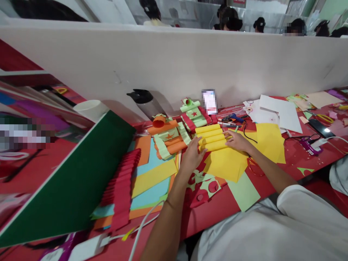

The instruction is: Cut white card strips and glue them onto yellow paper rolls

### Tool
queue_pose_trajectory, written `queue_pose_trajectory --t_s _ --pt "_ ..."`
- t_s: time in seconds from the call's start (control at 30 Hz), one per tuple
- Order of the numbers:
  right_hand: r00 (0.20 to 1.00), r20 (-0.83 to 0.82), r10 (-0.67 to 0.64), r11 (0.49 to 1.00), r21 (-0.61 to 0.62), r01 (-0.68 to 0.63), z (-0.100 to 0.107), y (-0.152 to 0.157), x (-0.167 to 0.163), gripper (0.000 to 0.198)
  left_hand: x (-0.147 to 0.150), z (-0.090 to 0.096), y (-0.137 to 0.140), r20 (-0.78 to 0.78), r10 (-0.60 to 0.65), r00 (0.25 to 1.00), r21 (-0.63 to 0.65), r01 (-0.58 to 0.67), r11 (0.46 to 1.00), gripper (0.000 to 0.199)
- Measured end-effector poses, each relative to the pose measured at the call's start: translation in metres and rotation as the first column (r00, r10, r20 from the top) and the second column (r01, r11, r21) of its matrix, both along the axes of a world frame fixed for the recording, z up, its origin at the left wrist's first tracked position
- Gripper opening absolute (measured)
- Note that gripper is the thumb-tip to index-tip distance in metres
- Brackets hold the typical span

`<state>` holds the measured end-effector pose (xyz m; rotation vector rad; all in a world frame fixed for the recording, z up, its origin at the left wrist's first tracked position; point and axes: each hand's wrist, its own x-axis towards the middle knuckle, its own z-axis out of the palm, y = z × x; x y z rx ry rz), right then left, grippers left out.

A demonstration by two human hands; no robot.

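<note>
Several yellow paper rolls (213, 137) lie side by side between my hands, forming a ridged stack. My left hand (193, 152) is closed on their left ends, thumb and fingers against the nearest rolls. At the right ends, my right hand (236, 140) has its fingers bent against the paper. Beneath them, flat yellow sheets (225, 165) spread over the table. Just beyond my left hand sit an orange and pale-green paper figure (168, 137) with a star, and a red and light-green paper figure (194, 114).
A green board (81, 181) leans at the left. Behind the work stand a thermos jug (148, 101) and a phone (210, 102) against the white partition (163, 61). Red fringed paper (122, 192) and coloured sheets lie left. Scissors (322, 116) and a power strip (310, 145) are right.
</note>
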<state>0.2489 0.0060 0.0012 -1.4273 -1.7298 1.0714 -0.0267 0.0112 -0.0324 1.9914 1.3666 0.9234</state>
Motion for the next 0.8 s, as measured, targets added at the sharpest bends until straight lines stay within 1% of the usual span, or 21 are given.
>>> queue_pose_trajectory --t_s 0.13,0.2,0.27,0.33,0.4,0.47,0.53,0.6,0.67,0.7,0.73,0.8 --pt "0.999 -0.038 -0.012 0.999 0.049 0.013 0.002 -0.002 -0.001 0.057 0.001 0.014 -0.01 -0.154 0.084 0.985 0.128 -0.064 0.99 0.046" --pt "0.998 -0.064 -0.003 0.996 0.092 0.009 0.004 -0.003 0.0 0.057 0.002 0.021 -0.014 -0.201 0.108 0.974 0.18 -0.071 0.981 0.043" --pt "0.994 -0.108 0.02 0.992 0.129 -0.006 0.009 -0.005 0.0 0.056 0.003 0.027 -0.017 -0.233 0.072 0.97 0.213 -0.021 0.977 0.044" --pt "0.987 -0.152 0.061 0.983 0.182 -0.033 0.014 -0.009 -0.001 0.053 0.006 0.03 -0.019 -0.258 -0.017 0.966 0.228 0.078 0.97 0.048" --pt "0.977 -0.169 0.127 0.961 0.265 -0.079 0.02 -0.015 -0.005 0.048 0.01 0.031 -0.02 -0.278 -0.107 0.955 0.228 0.174 0.958 0.052" --pt "0.968 -0.152 0.198 0.925 0.355 -0.134 0.026 -0.021 -0.008 0.041 0.015 0.031 -0.022 -0.29 -0.159 0.944 0.205 0.223 0.953 0.056" --pt "0.96 -0.144 0.24 0.894 0.417 -0.161 0.03 -0.026 -0.011 0.035 0.019 0.031 -0.024 -0.282 -0.184 0.942 0.154 0.234 0.96 0.054" --pt "0.959 -0.178 0.22 0.886 0.448 -0.12 0.033 -0.028 -0.011 0.035 0.021 0.034 -0.027 -0.241 -0.184 0.953 0.087 0.21 0.974 0.047" --pt "0.959 -0.24 0.15 0.895 0.445 -0.028 0.034 -0.027 -0.009 0.042 0.023 0.038 -0.03 -0.163 -0.156 0.974 0.021 0.162 0.987 0.042" --pt "0.956 -0.266 0.12 0.907 0.422 0.003 0.033 -0.025 -0.008 0.048 0.024 0.041 -0.031 -0.114 -0.136 0.984 -0.008 0.136 0.991 0.042" --pt "0.953 -0.284 0.108 0.925 0.38 0.009 0.032 -0.024 -0.007 0.055 0.024 0.043 -0.032 -0.061 -0.125 0.99 -0.037 0.123 0.992 0.042" --pt "0.94 -0.316 0.125 0.967 0.253 -0.043 0.029 -0.022 -0.01 0.069 0.026 0.047 -0.034 0.039 -0.144 0.989 -0.08 0.147 0.986 0.045"
